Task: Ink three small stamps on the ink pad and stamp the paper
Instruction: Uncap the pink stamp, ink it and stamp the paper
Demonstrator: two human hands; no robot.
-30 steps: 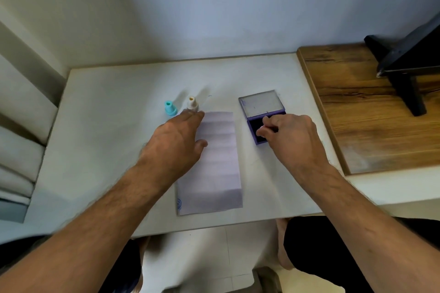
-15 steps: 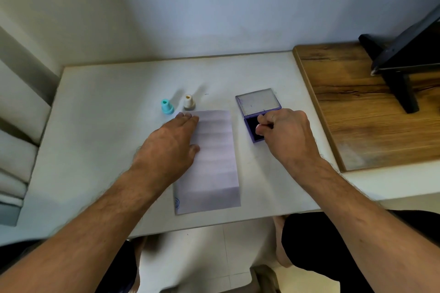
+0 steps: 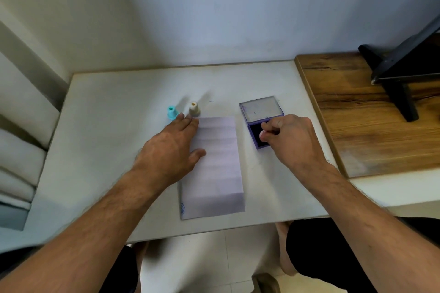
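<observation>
A pale lilac paper (image 3: 217,169) lies lengthwise at the table's middle, with a blue stamped mark at its near left corner. My left hand (image 3: 170,152) lies flat and open on the paper's left edge. Its fingertips end just short of a turquoise stamp (image 3: 172,112) and a beige stamp (image 3: 194,108), both upright. The purple ink pad (image 3: 256,134) sits to the right with its lid (image 3: 261,108) folded back. My right hand (image 3: 289,137) hovers over the dark pad, fingers pinched on a small stamp that they almost hide.
A wooden board (image 3: 371,121) adjoins the white table (image 3: 107,140) on the right and carries a black stand (image 3: 402,74). Walls close the back and left. My knees and the floor show below the table's near edge.
My left hand has slid slightly back from the beige stamp and settled flat on the paper. The right hand stays pinched over the ink pad, shifting only a little.
</observation>
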